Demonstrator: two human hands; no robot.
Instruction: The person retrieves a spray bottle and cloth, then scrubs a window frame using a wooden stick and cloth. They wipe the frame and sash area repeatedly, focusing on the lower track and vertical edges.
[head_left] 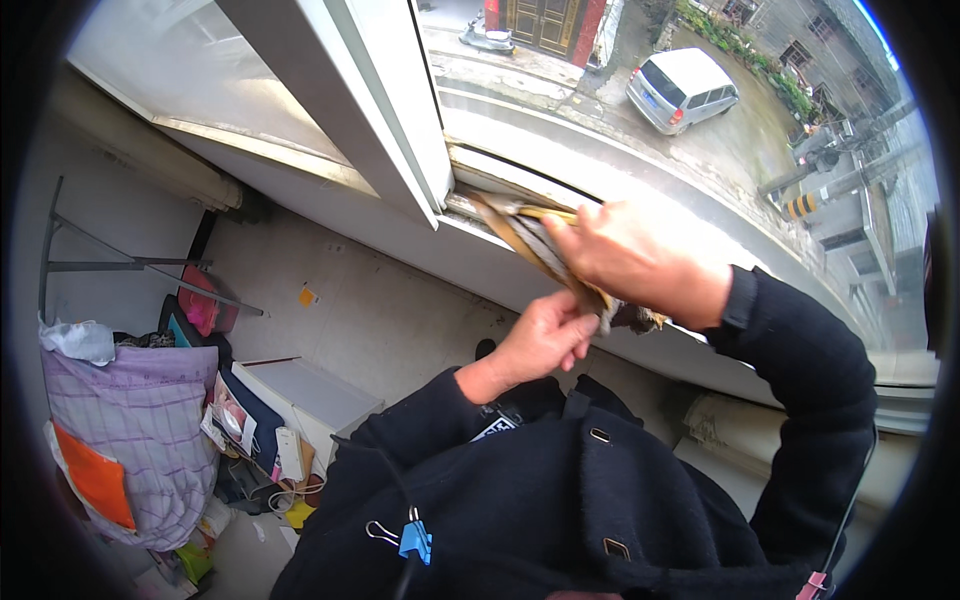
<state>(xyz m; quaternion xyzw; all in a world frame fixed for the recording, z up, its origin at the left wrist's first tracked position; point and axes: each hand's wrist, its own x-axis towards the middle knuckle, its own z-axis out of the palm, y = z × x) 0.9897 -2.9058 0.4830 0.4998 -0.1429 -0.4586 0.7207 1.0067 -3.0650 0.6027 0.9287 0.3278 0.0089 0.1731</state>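
A dirty grey and yellow-brown rag runs slantwise from the sliding window's track down to my hands, blurred in part. My right hand is closed on its upper part from above, beside the window opening. Lower down, my left hand pinches the rag's bottom edge with thumb and fingers. A crumpled dark end of the rag hangs out below my right wrist. The rag's far tip touches the track by the white window frame; whether anything stiff lies inside its folds is hidden.
Below the sill, at left, stand a white box, a purple checked cloth, a pink bin and a metal stand. Outside the open window a silver van is parked by the street. A blue binder clip hangs at my coat.
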